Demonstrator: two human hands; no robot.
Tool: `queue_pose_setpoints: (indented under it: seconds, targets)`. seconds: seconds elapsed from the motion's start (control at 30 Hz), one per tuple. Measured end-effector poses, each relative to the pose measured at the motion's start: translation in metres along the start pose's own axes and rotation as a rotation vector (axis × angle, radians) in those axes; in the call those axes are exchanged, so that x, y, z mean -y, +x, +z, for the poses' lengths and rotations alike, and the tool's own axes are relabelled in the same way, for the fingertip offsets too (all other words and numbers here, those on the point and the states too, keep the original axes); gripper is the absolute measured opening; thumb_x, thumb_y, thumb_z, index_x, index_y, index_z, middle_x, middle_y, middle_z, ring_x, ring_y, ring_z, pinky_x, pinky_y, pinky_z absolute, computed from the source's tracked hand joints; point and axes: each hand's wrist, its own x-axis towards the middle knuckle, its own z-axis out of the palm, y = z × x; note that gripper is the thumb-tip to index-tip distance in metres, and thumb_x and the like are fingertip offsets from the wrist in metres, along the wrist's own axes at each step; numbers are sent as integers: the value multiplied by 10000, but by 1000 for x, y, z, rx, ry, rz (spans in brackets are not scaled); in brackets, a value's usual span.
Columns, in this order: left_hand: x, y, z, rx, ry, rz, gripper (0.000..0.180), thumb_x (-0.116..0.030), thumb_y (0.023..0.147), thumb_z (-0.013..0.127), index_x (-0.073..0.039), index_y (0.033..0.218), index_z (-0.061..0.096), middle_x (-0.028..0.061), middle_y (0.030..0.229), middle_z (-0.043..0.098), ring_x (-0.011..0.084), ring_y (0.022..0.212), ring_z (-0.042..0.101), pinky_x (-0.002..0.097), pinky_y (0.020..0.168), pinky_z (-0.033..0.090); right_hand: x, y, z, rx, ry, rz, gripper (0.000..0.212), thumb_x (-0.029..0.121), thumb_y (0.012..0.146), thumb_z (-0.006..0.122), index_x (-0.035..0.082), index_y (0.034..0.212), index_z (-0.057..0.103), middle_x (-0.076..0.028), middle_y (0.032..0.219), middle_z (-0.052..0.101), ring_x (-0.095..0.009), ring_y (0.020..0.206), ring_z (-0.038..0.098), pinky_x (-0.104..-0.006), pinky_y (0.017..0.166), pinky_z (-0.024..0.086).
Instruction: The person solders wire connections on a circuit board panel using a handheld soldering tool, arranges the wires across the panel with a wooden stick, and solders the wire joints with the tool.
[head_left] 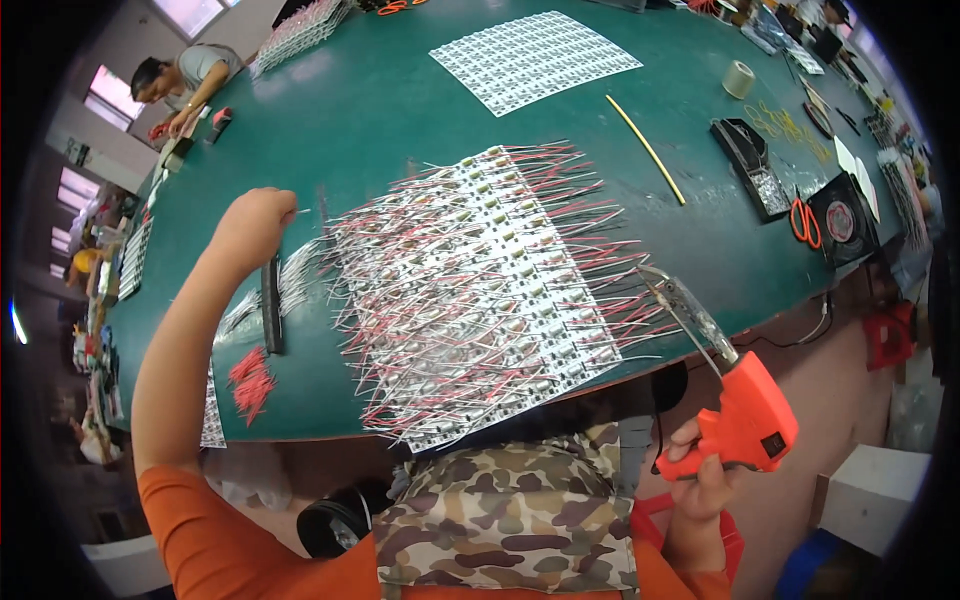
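**The board sheet [530, 265] lies in the middle**

The board sheet is flat on the green counter [370, 120], right in front of the person. Lots of red and white wires stick out of it. Its rows run long, going away from the person and leaning left at the far end.

The right hand [706, 484] has its grip wrapped snugly around the orange soldering gun [752, 410]. The gun's metal nose [702, 318] points up and left. Its tip is by the wire ends on the sheet's right side; I can't tell if they touch. This hand is on the sheet's near right side.

The left hand [258, 228] is off to the sheet's left. Its grip is curled closed, and a thin pale bit pokes out, maybe a wire. That hand is nearer to the loose white wires [296, 278] and black bar [271, 310]. The move seems to turn on bringing the left hand rightward to meet the tip.
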Motion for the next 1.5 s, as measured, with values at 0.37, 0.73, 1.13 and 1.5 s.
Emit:
queue_pose_setpoints:
  seconds: [0.37,0.73,1.13,1.5]
  targets:
    - [-190,-68,2,-263,-552,622,212,-19,757,644,-88,958,652,83,917,616,298,830,621,397,703,509,14,-7,0,50,44,178,651,268,869,717,-112,1314,433,-249,1186,611,-211,832,659,-307,735,574]
    - [-228,-69,17,-442,-479,809,144,-144,752,587,-75,877,602,63,826,541,249,819,576,383,743,469,21,-21,-13,283,-125,194,638,21,790,702,-20,1376,453,-182,1253,604,-256,1020,666,-433,923,531]
    - [-228,-67,11,-341,-435,849,248,-132,748,615,-46,980,624,85,899,566,285,938,600,420,861,492,4,-19,-9,410,-518,-48,411,32,754,723,-28,1137,590,-118,911,684,-283,815,682,-378,791,536]
    - [-232,-65,8,-405,-447,857,129,-133,706,604,-36,786,576,86,799,535,274,833,583,408,839,491,-3,-16,-12,500,-572,-146,589,31,771,728,-93,1284,468,-129,921,682,-270,800,697,-369,794,552]
